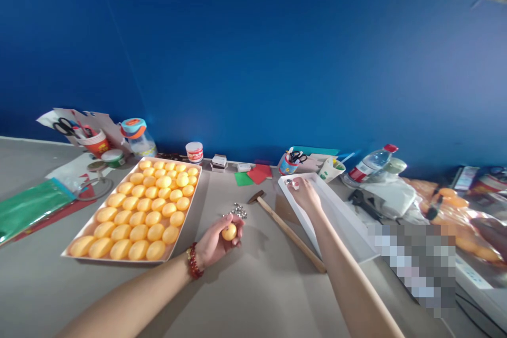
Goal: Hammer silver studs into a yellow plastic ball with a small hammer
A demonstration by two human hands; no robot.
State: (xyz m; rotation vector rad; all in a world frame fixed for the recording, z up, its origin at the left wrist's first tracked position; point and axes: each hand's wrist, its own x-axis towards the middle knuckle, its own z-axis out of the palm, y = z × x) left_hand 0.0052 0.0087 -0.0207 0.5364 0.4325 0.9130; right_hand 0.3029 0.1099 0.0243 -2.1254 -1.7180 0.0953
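Observation:
My left hand [217,241], with a red bead bracelet on its wrist, is closed around an orange ping-pong ball [229,232] above the table. Just beyond it lies a small pile of shiny metal pieces [240,210]. My right hand [306,196] reaches into the far end of a shallow white box [344,220]. Its fingers are bent together beside small silver and red things [292,184] in the corner; what they pinch is too small to tell. Between my hands lies a wooden-handled hammer [291,232]. To the left is a tray [174,253] filled with orange ping-pong balls.
Red paper [260,173] and green paper [243,179] lie near the blue wall [245,63]. A blue cup with scissors [289,165] and a plastic bottle [370,165] stand at the back right. Farther right are bags of orange balls [471,232]. A green packet [35,211] lies left.

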